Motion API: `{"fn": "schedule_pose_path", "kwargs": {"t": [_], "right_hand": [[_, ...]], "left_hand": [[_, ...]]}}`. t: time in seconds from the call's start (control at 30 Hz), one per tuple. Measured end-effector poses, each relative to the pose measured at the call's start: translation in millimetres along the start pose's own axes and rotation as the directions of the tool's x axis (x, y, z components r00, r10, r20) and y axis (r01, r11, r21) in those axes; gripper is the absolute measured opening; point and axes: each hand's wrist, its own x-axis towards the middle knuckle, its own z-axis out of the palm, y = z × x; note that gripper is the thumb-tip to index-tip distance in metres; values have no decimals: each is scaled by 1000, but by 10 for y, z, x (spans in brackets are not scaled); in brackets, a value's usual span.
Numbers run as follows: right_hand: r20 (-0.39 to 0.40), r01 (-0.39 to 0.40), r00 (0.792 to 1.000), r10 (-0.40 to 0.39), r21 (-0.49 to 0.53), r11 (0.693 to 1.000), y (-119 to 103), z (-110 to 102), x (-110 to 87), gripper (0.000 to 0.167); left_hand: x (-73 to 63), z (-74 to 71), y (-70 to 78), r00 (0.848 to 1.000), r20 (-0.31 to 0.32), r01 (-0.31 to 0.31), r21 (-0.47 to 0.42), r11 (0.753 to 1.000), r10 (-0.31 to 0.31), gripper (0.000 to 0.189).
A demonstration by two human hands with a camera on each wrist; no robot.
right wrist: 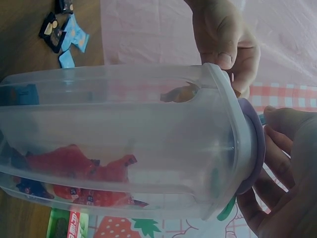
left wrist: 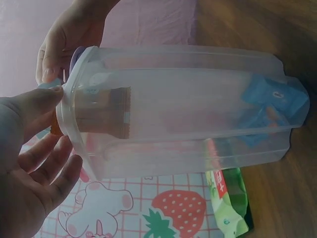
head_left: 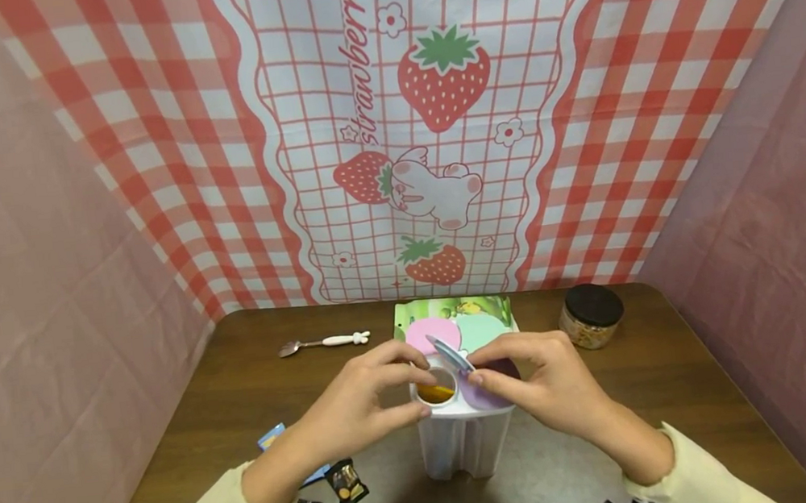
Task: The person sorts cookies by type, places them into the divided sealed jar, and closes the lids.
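A clear, tall container (head_left: 458,444) with a white top stands upright on the table. My right hand (head_left: 549,375) pinches the tilted blue-grey lid (head_left: 449,352) between thumb and fingers, raised from its round opening. A wrapped snack packet (left wrist: 104,113), brown-orange, sits in the top of that compartment, its end at the opening. Spread around the rim, my left hand (head_left: 359,397) has its fingertips right at the packet's end. Pink (head_left: 431,335), mint (head_left: 482,331) and purple (head_left: 485,393) lids cover the other compartments. Blue packets (left wrist: 275,99) and red packets (right wrist: 84,168) lie low inside.
Behind the container is a green snack bag (head_left: 452,307). A spoon (head_left: 324,342) with a white handle lies at the back left; a black-lidded jar (head_left: 594,316) stands at the back right. Black packets (head_left: 347,484) and blue ones (head_left: 271,436) lie by my left forearm.
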Motion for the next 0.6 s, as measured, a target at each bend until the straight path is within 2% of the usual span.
{"fn": "schedule_pose_path", "kwargs": {"t": [0.33,0.5,0.6], "right_hand": [[4,-16,1000,16,-10,1000,-6,1,-18,21],[16,-54,998,54,-17,998,-25,-3,-23,21],[11,-40,999,40,-16,999,-23,5,-25,21]], "left_hand": [[5,-14,-14,997,50,-57,89,994,52,20],[2,-5,-22,998,47,-49,86,995,45,19],[-2,13,-28,998,50,-38,88,995,34,13]]}}
